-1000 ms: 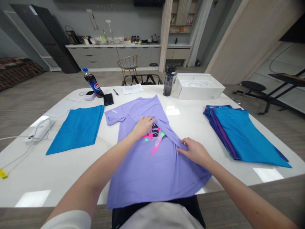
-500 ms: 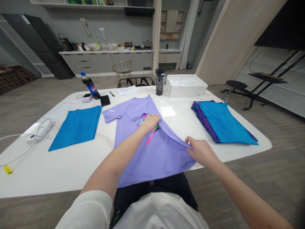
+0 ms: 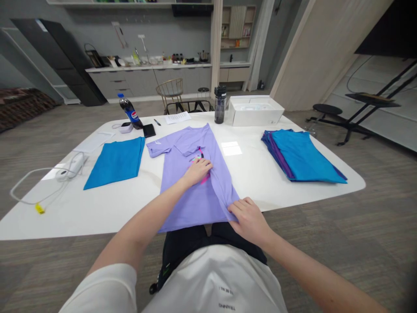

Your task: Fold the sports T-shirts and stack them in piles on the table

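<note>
A lavender T-shirt [image 3: 182, 187] with a pink and green print lies on the white table [image 3: 280, 195], its right side folded inward and its lower hem at the near table edge. My left hand [image 3: 198, 170] rests on the middle of the shirt beside the print, fingers closed on the fabric. The lower right corner of the shirt is pinched in my right hand [image 3: 247, 217]. A folded blue cloth [image 3: 117, 163] lies to the left; on the right is a stack of folded blue and purple cloths [image 3: 306, 156].
Along the far side are a cola bottle [image 3: 132, 114], a black phone [image 3: 149, 130], a paper sheet [image 3: 177, 117], a dark tumbler [image 3: 220, 105] and a white box [image 3: 256, 114]. A white device [image 3: 73, 166] with cables sits at the left.
My right hand has moved left and nearer to me with the shirt's corner, so the right side now lies folded further inward. The view has shifted slightly.
</note>
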Available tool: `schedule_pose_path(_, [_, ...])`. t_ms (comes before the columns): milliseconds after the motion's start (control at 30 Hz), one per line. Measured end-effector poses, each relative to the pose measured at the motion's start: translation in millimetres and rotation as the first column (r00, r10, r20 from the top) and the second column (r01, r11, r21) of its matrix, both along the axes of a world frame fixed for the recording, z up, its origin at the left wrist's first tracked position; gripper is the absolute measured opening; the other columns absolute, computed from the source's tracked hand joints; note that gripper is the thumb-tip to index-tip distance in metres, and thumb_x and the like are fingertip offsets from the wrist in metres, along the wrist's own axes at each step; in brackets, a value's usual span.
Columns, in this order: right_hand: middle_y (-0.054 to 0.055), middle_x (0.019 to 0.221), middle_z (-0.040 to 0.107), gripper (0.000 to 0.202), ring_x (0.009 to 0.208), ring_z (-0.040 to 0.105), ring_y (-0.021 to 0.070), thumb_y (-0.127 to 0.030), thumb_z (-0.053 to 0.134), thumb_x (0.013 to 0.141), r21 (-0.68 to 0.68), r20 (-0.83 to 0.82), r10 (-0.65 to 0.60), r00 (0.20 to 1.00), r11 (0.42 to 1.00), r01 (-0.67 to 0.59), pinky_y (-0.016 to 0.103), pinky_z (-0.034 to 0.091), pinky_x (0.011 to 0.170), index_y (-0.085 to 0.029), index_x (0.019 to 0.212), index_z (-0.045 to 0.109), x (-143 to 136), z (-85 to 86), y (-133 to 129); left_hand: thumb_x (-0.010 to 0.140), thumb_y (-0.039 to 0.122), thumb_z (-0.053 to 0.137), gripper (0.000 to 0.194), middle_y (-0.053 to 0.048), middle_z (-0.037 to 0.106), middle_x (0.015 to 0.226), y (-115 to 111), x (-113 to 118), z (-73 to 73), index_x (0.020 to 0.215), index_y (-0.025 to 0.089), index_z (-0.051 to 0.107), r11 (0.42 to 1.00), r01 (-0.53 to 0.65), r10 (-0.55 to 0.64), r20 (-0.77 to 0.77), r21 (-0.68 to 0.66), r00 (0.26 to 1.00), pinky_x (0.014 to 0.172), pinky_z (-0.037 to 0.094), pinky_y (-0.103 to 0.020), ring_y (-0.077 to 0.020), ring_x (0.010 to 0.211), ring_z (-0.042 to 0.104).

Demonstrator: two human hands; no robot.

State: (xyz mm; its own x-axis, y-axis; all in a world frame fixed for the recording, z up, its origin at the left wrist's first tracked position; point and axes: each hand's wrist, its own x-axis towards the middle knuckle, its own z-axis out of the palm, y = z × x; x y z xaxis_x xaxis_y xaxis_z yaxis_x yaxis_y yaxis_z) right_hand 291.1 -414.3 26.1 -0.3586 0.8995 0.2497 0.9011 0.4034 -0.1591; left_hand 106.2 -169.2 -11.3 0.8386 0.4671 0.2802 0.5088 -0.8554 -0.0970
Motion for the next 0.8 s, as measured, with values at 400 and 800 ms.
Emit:
schedule_pose_path(400, [0.005, 0.093, 0.070, 0.027, 0.089, 0.065, 0.0218, -0.047, 0.058, 0.101, -0.199, -0.036, 0.137, 0.990, 0.970, -0.142, 0.034, 0.039, 0.081, -0.022, 0.098, 0.067, -10.2, -17.0, 7.6, 0.097, 0.017, 0.047, 0.028, -0.007, 0.069, 0.116, -50.1, -43.2, 6.3, 0.114, 0.021, 0.070, 0.973, 0.077, -0.057, 0.098, -0.218, 0.994, 0.104, 0.039, -0.040, -0.0213, 0.112, 0.060])
schedule_pose_path(800, [0.005, 0.101, 0.075, 0.027, 0.074, 0.072, 0.0211, -0.040, 0.042, 0.108, -0.199, 0.155, -0.298, 0.942, 0.925, 0.325, 0.030, 0.038, 0.060, -0.021, 0.106, 0.062, 32.9, -31.3, 22.4, 0.105, 0.034, 0.043, 0.029, -0.007, 0.068, 0.110, -77.5, -22.2, 1.5, 0.117, 0.022, 0.066, 0.970, 0.061, -0.031, 0.127, -0.237, 0.991, 0.100, 0.045, -0.041, -0.0228, 0.104, 0.062])
